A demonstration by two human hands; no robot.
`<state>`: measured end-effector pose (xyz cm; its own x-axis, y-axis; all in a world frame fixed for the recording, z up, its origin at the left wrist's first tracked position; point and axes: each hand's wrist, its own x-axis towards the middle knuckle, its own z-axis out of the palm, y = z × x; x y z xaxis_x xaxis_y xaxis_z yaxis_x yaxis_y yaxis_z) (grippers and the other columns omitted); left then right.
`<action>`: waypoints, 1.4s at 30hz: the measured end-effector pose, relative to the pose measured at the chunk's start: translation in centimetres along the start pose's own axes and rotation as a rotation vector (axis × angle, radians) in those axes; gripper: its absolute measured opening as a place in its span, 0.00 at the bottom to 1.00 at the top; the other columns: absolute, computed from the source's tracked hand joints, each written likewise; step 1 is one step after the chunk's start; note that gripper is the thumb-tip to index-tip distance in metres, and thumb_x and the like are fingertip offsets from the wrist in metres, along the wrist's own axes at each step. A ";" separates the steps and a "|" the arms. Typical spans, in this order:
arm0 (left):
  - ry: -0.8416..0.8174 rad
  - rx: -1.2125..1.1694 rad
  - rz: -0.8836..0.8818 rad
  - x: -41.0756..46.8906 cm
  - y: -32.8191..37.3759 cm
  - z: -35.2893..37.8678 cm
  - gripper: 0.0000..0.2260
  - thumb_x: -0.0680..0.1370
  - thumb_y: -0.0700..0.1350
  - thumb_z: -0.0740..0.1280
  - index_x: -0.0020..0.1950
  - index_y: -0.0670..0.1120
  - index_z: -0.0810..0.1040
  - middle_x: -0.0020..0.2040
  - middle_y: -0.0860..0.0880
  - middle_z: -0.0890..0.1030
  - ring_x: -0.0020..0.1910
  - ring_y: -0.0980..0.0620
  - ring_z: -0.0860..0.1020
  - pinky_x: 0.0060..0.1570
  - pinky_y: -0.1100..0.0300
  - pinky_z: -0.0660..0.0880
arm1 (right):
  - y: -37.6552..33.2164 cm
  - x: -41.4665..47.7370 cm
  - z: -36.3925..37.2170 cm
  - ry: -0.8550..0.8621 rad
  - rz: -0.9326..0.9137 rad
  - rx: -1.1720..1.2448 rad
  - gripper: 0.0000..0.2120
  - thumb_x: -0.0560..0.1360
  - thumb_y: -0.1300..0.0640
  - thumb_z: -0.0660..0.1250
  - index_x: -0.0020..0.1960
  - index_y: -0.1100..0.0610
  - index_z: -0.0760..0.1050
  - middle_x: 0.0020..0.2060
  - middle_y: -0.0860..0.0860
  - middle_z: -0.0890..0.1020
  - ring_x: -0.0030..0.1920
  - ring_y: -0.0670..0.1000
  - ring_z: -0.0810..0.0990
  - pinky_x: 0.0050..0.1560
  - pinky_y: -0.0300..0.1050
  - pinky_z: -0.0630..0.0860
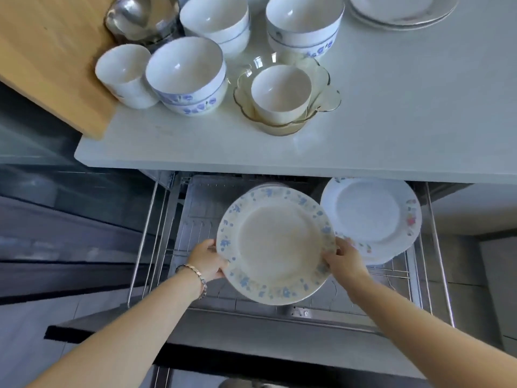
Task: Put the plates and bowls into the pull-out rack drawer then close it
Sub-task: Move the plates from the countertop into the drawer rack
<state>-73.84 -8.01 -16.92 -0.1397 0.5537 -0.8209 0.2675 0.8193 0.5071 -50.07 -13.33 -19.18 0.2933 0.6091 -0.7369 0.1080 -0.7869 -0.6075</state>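
I hold a cream plate with a blue flower rim (275, 245) over the open pull-out rack drawer (195, 219). My left hand (208, 260) grips its left edge and my right hand (345, 257) grips its right edge. Another plate's rim shows just behind it. White plates with small coloured flowers (370, 214) lean in the rack on the right. On the white counter (391, 107) stand white bowls with blue flowers (187, 74), a plain white cup (123, 75), a small bowl inside a glass dish (282, 91), and stacked plates (402, 9) at the back right.
A wooden cutting board (47, 57) lies on the counter's left corner beside a steel bowl (142, 18). The drawer's wire side rails (145, 236) and its front panel (251, 331) stick out towards me. Dark cabinet fronts fill the left.
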 end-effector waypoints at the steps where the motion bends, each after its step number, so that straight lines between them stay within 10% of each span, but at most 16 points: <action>1: 0.001 0.020 -0.005 1.7 0.0 -0.1 0.16 0.72 0.22 0.59 0.52 0.38 0.74 0.56 0.39 0.78 0.60 0.38 0.76 0.52 0.46 0.77 | 0.2 1.4 1.0 0.002 0.015 0.005 0.19 0.74 0.67 0.55 0.62 0.55 0.73 0.44 0.55 0.80 0.47 0.56 0.76 0.48 0.47 0.73; 21: 0.111 0.356 0.066 17.7 -1.2 2.4 0.20 0.72 0.26 0.62 0.62 0.38 0.74 0.61 0.41 0.78 0.58 0.42 0.77 0.58 0.47 0.77 | 5.3 11.7 9.3 0.280 0.192 0.069 0.17 0.74 0.68 0.56 0.60 0.59 0.74 0.30 0.51 0.68 0.31 0.50 0.65 0.32 0.40 0.63; 32: 0.128 0.292 0.160 19.5 -0.9 2.7 0.22 0.72 0.25 0.62 0.64 0.41 0.75 0.59 0.42 0.79 0.59 0.44 0.77 0.56 0.54 0.76 | 5.8 13.1 11.8 0.431 0.191 0.044 0.14 0.74 0.63 0.58 0.57 0.64 0.75 0.53 0.66 0.78 0.56 0.63 0.76 0.52 0.48 0.71; 37: 0.044 0.279 0.191 18.9 -1.2 3.1 0.23 0.73 0.27 0.56 0.63 0.45 0.73 0.52 0.49 0.77 0.50 0.50 0.75 0.38 0.65 0.72 | 6.0 12.9 12.2 0.398 0.196 0.109 0.22 0.73 0.65 0.57 0.66 0.56 0.71 0.55 0.62 0.79 0.48 0.59 0.76 0.47 0.44 0.69; 42: -0.030 0.024 0.082 19.5 -1.3 3.4 0.26 0.69 0.24 0.55 0.61 0.45 0.71 0.52 0.43 0.78 0.50 0.44 0.76 0.55 0.41 0.74 | 5.4 13.1 12.3 0.387 0.241 0.135 0.24 0.76 0.63 0.57 0.71 0.54 0.65 0.50 0.55 0.80 0.49 0.59 0.78 0.46 0.45 0.69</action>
<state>-73.68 1.20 -34.50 -0.0877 0.6136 -0.7847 0.3001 0.7674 0.5666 -57.34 -8.37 -35.80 0.6299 0.3086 -0.7127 -0.1241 -0.8659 -0.4846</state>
